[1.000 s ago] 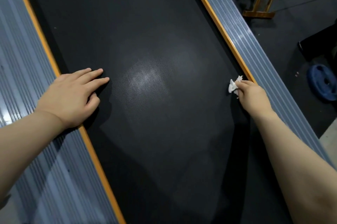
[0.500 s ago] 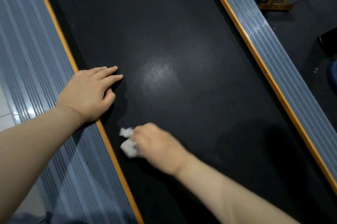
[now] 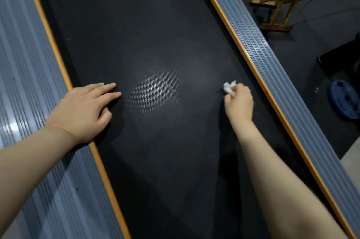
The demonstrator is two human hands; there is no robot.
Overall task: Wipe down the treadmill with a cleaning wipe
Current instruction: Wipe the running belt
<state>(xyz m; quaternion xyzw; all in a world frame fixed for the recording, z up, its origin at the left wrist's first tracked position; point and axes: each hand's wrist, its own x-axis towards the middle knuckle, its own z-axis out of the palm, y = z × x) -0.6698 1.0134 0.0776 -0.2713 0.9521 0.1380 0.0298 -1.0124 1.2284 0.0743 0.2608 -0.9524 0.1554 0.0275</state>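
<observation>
Looking down through the head view, you have the following in frame.

Treadmill belt [image 3: 155, 34]: black, textured, running from the top centre to the bottom of the frame, with a pale glare patch at mid-frame.

Left side rail [image 3: 25, 83]: grey, ribbed, orange-edged, filling the left side of the frame.

Right side rail [image 3: 259, 44]: same make, crossing diagonally from the top centre to the lower right.

Your left hand [image 3: 81, 110]: at centre left, palm down, heel on the orange edge of the left side rail, fingers [image 3: 105, 90] straight and lying close together, flat on the belt, holding nothing.

Your right hand [image 3: 239, 104]: at centre right, over the belt just inside the right side rail, its fingers curled and pinching the wipe.

Cleaning wipe [image 3: 229, 88]: small, white, crumpled, sticking out at the upper left of your right hand, down at the belt surface; whether it touches the belt cannot be told for certain.

Folding wooden stool [image 3: 282, 3]: upper right of the frame, on the dark floor [image 3: 311, 48], with a coloured patterned seat.

Blue weight plate [image 3: 344, 100]: right edge of the frame, lying flat on the floor, well apart from the treadmill.

Dark boxy object [image 3: 341, 59]: right edge, above the plate; too dim to identify.
</observation>
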